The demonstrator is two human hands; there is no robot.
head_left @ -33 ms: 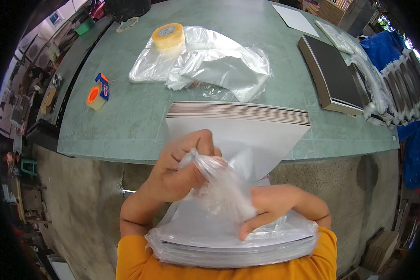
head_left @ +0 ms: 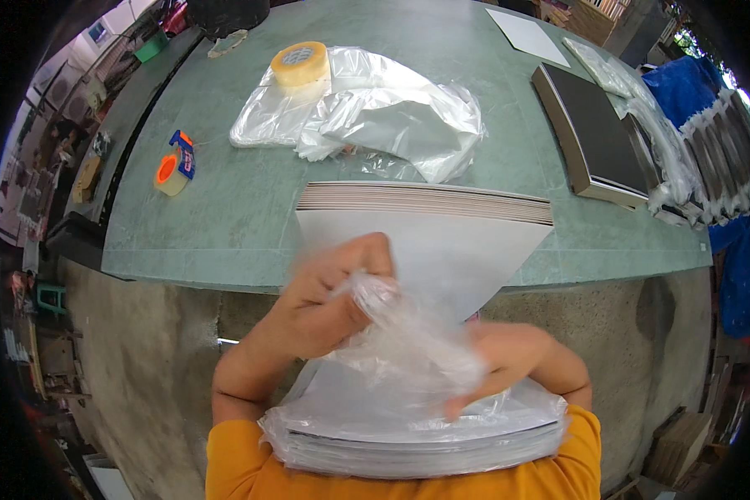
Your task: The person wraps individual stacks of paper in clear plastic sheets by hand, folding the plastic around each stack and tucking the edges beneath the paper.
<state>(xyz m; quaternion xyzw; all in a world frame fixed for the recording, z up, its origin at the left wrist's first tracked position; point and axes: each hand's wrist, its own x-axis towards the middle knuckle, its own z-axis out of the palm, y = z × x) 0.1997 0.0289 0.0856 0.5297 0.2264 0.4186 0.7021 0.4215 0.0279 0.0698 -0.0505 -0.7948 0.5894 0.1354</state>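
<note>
A stack of flat white sheets or boards [head_left: 408, 237] juts over the table's near edge. Close to my body lies another stack wrapped in a clear plastic bag [head_left: 417, 454]. My left hand [head_left: 333, 296] is closed round a bunched part of that clear plastic, its fingers curled over it. At the other side of the crumpled film, my right hand [head_left: 508, 362] touches the plastic, thumb stretched downward. Motion smears the right hand, and its other fingers are hidden behind the film.
On the green table [head_left: 250, 225] lie a roll of clear tape [head_left: 300, 65], clear plastic bags [head_left: 383, 100] and a small tape dispenser [head_left: 175, 165]. Dark boards [head_left: 596, 125], plastic-wrapped packs [head_left: 725, 154] and a white sheet [head_left: 527, 35] lie at the right.
My right hand has shifted slightly to the right and up, and the film between my hands spreads wider. My left hand keeps its grip, moving only a little.
</note>
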